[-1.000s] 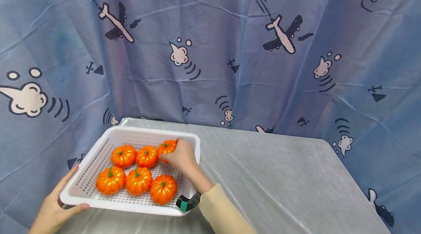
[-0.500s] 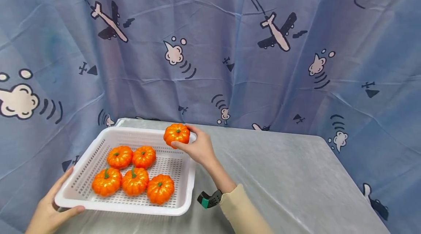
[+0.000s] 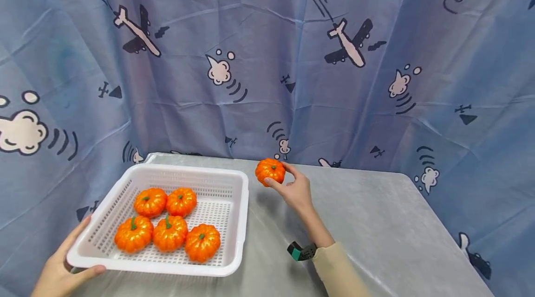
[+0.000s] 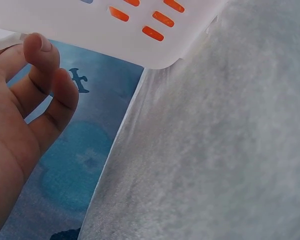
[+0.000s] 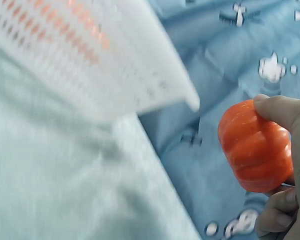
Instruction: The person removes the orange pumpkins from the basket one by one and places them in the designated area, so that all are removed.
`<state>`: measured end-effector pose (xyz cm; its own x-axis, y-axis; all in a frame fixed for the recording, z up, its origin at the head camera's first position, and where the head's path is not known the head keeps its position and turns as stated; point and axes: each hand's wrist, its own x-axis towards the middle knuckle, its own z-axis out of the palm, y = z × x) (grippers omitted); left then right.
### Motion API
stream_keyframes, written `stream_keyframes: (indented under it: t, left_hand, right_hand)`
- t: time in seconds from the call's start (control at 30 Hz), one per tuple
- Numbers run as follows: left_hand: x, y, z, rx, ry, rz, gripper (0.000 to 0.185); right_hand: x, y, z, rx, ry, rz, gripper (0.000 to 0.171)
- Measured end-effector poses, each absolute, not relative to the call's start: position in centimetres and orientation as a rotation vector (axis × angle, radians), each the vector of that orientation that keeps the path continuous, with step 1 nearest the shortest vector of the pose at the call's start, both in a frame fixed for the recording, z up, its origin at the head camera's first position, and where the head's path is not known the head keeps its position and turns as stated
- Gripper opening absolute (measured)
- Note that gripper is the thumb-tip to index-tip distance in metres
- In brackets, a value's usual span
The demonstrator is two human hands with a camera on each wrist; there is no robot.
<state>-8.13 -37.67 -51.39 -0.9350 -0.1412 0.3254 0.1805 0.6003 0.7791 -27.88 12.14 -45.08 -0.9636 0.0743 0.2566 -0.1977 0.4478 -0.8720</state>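
My right hand (image 3: 297, 190) pinches a small orange pumpkin (image 3: 270, 171) between thumb and fingers, held above the table just right of the basket. The right wrist view shows the same pumpkin (image 5: 255, 146) up close, thumb on top and fingers beneath. At the left, my left hand (image 3: 62, 262) grips the near left corner of a white plastic basket (image 3: 154, 267), thumb over the front rim. In the left wrist view that hand (image 4: 27, 95) has its fingers curled at the basket's edge. Several more pumpkins (image 3: 169, 233) with green stems sit inside the basket, in two rows.
A grey cloth-covered table (image 3: 355, 222) spreads to the right of the basket. Behind it hangs a blue curtain (image 3: 267, 55) printed with airplanes. A black band with a green patch (image 3: 302, 251) sits at the right wrist.
My right hand has lifted a pumpkin from the basket's back right and carried it right, past the rim. The left hand keeps its hold; the whole view has shifted slightly.
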Motion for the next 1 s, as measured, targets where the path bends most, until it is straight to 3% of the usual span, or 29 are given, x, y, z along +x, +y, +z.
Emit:
stream_keyframes:
  t: [0.3,1.0]
  left_hand:
    - [-7.9,-38.0,-51.6,0.001,-2.508,-1.218,0.125]
    - [-8.2,-37.5,-51.4,-0.079,-2.434,-1.230,0.128]
  right_hand:
    - [-30.4,14.9,-49.1,0.016,-2.468,1.413,0.074]
    - [-33.1,15.4,-53.3,-0.016,-2.541,1.474,0.080]
